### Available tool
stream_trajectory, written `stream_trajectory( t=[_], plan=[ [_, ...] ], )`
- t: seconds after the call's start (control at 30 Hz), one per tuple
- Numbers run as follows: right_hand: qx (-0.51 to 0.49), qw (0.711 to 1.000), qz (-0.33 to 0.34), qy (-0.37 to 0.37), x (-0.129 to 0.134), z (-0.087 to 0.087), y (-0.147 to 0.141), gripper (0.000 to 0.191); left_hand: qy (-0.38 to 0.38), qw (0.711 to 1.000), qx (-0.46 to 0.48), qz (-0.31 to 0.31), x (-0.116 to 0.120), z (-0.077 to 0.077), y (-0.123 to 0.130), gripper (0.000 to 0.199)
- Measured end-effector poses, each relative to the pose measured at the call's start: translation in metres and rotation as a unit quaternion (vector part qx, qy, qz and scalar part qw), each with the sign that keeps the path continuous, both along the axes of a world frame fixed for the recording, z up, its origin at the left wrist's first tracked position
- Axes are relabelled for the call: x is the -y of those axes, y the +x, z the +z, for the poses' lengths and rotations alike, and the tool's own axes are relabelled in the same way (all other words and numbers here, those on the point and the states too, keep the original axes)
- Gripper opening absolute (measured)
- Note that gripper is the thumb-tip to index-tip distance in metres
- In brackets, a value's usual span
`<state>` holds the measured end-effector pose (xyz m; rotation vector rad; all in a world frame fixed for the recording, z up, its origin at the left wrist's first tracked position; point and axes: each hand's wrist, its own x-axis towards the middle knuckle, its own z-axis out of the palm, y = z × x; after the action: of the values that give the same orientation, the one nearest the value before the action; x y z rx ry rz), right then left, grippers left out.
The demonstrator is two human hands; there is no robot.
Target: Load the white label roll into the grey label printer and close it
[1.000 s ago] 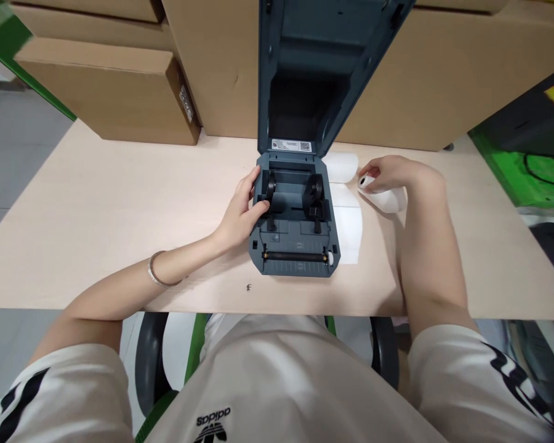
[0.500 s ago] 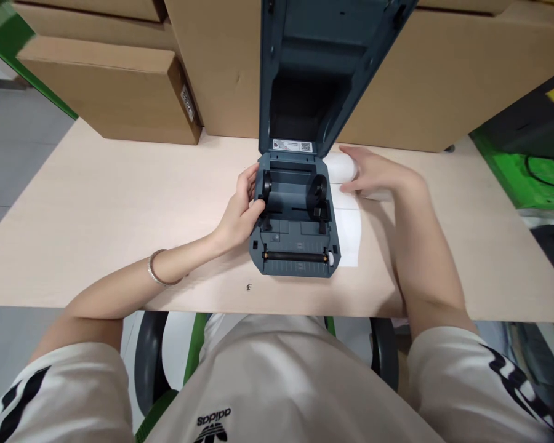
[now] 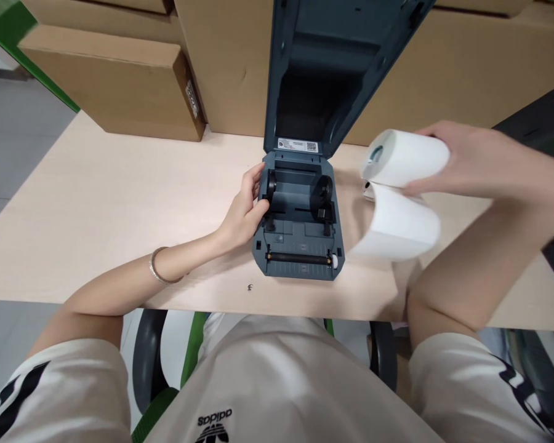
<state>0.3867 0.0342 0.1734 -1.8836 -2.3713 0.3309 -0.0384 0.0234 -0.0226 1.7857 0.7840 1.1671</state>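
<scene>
A dark blue-grey label printer (image 3: 293, 237) stands on the table with its lid (image 3: 327, 74) tilted up and back. Inside it I see two black roll holders and, near the front, a black roller (image 3: 300, 258). My left hand (image 3: 247, 209) grips the printer's left side, thumb over the rim. To the right of the printer, my right hand (image 3: 447, 157) holds a roll of white label paper (image 3: 406, 159) raised above the table. A loose strip of the paper hangs curved below the roll. The roll's core end, with a green mark, faces left.
A flat cardboard box (image 3: 106, 83) stands at the back left, and larger cardboard (image 3: 226, 74) lines the back of the table (image 3: 96, 203). A small dark scrap (image 3: 250, 287) lies near the front edge. Something small and partly hidden lies behind the paper strip.
My right hand has lifted the label roll off the table and moved it right, away from the printer; its loose strip now hangs. My left hand stays on the printer.
</scene>
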Motion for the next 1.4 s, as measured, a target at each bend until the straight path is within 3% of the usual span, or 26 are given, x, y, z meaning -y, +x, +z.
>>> stream_trajectory(
  t=[0.1, 0.2, 0.33, 0.43, 0.53, 0.67, 1.0, 1.13, 1.27, 1.33, 1.4],
  plan=[
    [-0.013, 0.999, -0.003, -0.036, 0.024, 0.017, -0.007, 0.093, 0.003, 1.000, 0.008, 0.001, 0.000, -0.003, 0.003, 0.087],
    [-0.049, 0.996, 0.067, -0.037, 0.034, 0.018, -0.043, 0.089, 0.007, 1.000, 0.017, 0.010, -0.001, -0.008, 0.006, 0.094],
    [-0.098, 0.988, 0.119, 0.022, 0.028, -0.008, -0.105, 0.078, 0.005, 1.000, 0.016, -0.002, -0.003, -0.013, 0.005, 0.101],
    [-0.109, 0.975, 0.173, 0.082, 0.016, -0.033, -0.133, 0.074, -0.003, 1.000, 0.008, -0.013, -0.003, -0.013, 0.002, 0.103],
    [-0.077, 0.974, 0.192, 0.092, 0.006, -0.049, -0.140, 0.075, -0.002, 1.000, 0.003, -0.012, -0.001, -0.011, 0.000, 0.100],
    [-0.052, 0.982, 0.163, 0.079, -0.001, -0.054, -0.140, 0.081, 0.000, 1.000, 0.013, -0.013, -0.001, -0.011, 0.002, 0.098],
    [-0.010, 0.977, 0.194, 0.085, -0.002, -0.078, -0.154, 0.061, -0.001, 1.000, 0.015, 0.003, -0.002, -0.015, 0.002, 0.096],
    [-0.020, 0.971, 0.219, 0.096, 0.025, -0.060, -0.158, 0.049, 0.006, 1.000, 0.010, -0.007, -0.003, -0.014, 0.002, 0.094],
    [-0.039, 0.967, 0.251, 0.034, 0.073, -0.039, -0.156, 0.050, 0.015, 1.000, 0.014, -0.013, -0.003, -0.014, 0.002, 0.091],
    [-0.034, 0.961, 0.276, 0.010, 0.096, -0.045, -0.156, 0.055, 0.012, 1.000, 0.016, -0.011, -0.003, -0.014, 0.002, 0.093],
    [-0.031, 0.955, 0.294, 0.026, 0.114, -0.061, -0.157, 0.064, -0.001, 1.000, 0.020, -0.009, -0.003, -0.014, 0.003, 0.095]
  ],
)
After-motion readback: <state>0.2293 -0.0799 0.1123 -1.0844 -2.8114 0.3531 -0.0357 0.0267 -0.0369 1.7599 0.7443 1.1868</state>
